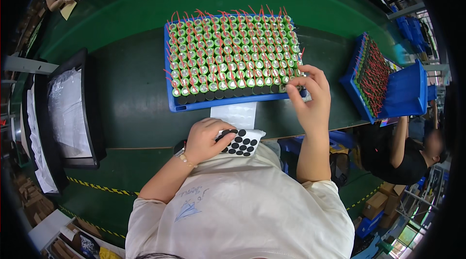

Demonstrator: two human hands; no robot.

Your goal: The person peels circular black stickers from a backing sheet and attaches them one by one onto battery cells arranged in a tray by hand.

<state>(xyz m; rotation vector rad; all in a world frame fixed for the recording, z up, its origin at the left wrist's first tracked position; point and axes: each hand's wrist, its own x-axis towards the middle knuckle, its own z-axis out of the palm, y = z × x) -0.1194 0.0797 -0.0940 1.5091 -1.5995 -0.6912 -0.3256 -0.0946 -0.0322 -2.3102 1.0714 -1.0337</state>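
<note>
A blue tray (213, 105) on the bench holds many upright green battery cells (233, 50) in rows, with thin red wires rising among them. Black round pads (209, 95) cover the tops of most of the nearest row, from its left end almost to the right corner. At that corner my right hand (313, 96) is pinched over the cells; whatever sits between thumb and finger is too small to make out. Close to my body, my left hand (206, 140) grips a white sheet of round black stickers (244, 142), thumb on top.
A white paper (235, 115) lies between tray and bench edge. Black trays with clear wrap (70, 113) stand at left. At right are another tray of wired cells (371, 74) and a blue bin (405, 89), near a co-worker (405, 157). Another person's hand (63, 0) shows far left.
</note>
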